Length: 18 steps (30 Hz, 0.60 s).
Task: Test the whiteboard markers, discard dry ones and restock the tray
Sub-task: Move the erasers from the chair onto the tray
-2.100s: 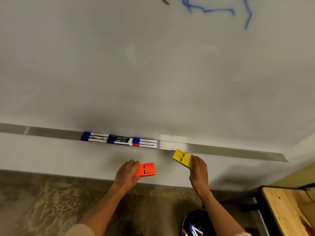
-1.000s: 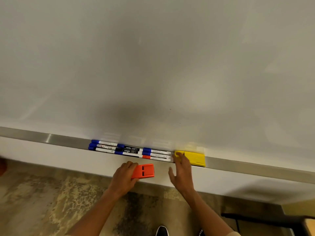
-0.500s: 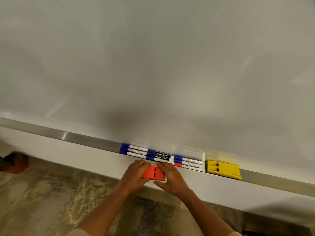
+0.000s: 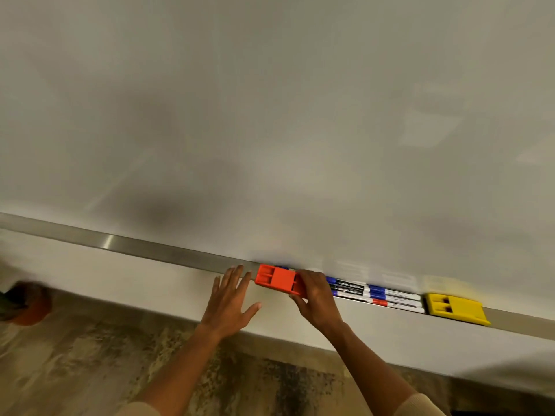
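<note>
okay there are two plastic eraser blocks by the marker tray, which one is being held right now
The orange eraser, at the left end of the markers: the right hand grips it. The yellow eraser lies untouched on the tray, right of the markers.

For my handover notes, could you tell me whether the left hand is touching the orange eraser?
Apart: the head view shows bare wall between the left hand and the orange eraser.

hands: 2, left hand and right hand | erasers: 2, orange eraser at right fingertips, yellow eraser | markers: several, blurred | tray: 1
</note>
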### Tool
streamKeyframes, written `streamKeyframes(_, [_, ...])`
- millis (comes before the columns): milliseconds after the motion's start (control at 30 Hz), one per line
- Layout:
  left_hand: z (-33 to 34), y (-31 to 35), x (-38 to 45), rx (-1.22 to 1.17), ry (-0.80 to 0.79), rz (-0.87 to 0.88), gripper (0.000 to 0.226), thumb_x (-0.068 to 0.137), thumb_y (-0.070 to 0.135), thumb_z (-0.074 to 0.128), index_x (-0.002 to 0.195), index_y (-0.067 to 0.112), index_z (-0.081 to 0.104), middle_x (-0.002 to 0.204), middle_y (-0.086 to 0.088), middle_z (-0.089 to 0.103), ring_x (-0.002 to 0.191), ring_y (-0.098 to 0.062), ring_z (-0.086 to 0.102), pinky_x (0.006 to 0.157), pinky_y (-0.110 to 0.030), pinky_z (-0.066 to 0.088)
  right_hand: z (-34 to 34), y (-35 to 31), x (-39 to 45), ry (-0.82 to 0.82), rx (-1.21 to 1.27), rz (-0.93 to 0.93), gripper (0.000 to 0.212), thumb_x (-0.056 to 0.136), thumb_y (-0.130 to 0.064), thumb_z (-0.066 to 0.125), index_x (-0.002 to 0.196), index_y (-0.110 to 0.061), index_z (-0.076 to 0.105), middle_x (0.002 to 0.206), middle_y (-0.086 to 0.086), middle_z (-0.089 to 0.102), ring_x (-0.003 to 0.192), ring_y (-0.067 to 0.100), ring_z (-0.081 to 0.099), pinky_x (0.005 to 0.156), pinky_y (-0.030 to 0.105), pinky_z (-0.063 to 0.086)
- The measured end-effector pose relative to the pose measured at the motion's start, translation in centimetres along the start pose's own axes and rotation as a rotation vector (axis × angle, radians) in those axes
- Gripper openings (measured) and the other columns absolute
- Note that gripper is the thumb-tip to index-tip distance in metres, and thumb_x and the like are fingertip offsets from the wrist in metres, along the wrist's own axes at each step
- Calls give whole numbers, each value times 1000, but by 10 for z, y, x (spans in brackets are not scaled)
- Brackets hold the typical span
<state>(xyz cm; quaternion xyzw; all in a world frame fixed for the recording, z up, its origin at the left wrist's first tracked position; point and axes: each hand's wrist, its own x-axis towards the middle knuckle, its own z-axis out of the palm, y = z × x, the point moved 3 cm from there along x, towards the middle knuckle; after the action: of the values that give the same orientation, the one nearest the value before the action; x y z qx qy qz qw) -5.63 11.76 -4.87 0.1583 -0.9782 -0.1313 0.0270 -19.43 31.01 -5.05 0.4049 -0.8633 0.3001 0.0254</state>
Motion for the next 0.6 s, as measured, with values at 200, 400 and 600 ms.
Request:
streamKeyframes(200, [-3, -58, -9, 83, -52, -70, 94, 83, 80, 9, 155, 21, 15, 163, -5, -2, 149, -25, -2, 117, -50, 5, 38, -19, 30, -26, -15, 86, 46, 82, -18, 76, 123, -7, 59, 122, 14, 55, 104, 32, 57, 88, 39, 52])
streamKeyframes(400, [-3, -88, -10, 67, -98, -111, 92, 86, 78, 6, 154, 18, 21, 162, -7, 5, 149, -29, 7, 115, -53, 10, 67, -37, 52, -25, -41, 103, 46, 82, -17, 79, 122, -6, 60, 123, 16, 55, 102, 33, 58, 86, 40, 54])
streamKeyframes(600, [1, -105, -7, 78, -95, -102, 96, 83, 80, 0, 155, 18, 16, 162, -7, 0, 149, -26, -1, 116, -51, 3, 86, -46, 62, 4, -84, 111, 50, 68, -19, 89, 113, -13, 67, 113, 8, 65, 102, 31, 60, 85, 41, 55])
